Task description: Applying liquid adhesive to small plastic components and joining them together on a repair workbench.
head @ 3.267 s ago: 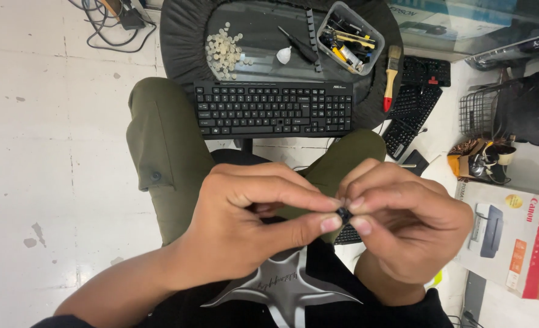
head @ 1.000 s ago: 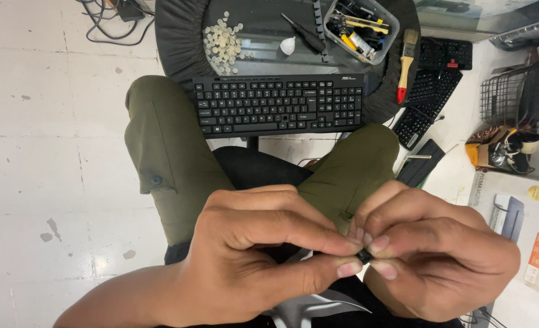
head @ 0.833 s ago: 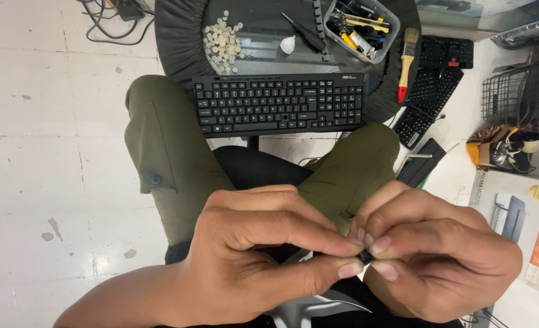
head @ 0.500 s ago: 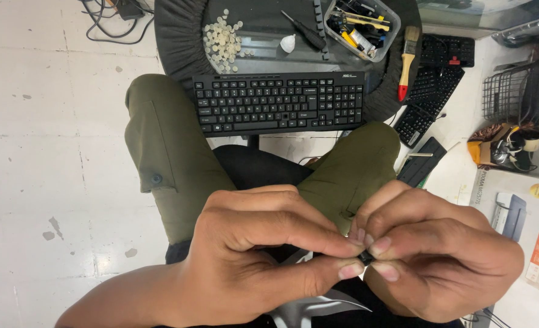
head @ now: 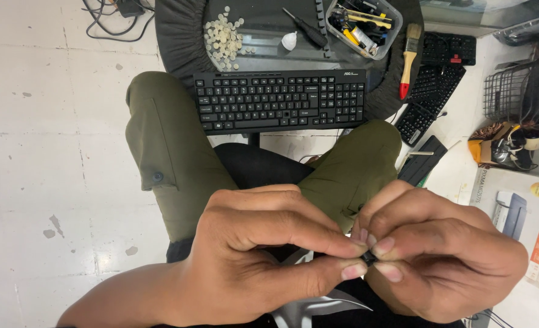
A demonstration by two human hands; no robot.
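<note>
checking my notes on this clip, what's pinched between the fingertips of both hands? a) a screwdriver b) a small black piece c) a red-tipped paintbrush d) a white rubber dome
b: the left hand and right hand meet at their fingertips around a small black piece, while the paintbrush and screwdriver lie up by the keyboard.

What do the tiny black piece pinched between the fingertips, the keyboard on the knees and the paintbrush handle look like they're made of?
Tiny black piece: probably hard plastic, dark and slightly glossy; mostly hidden between left hand and right hand.
Keyboard: matte black moulded plastic, with pale printed keys.
Paintbrush: pale, unpainted-looking wooden handle with a red tip, light bristles; the band between them is too small to judge.
</note>
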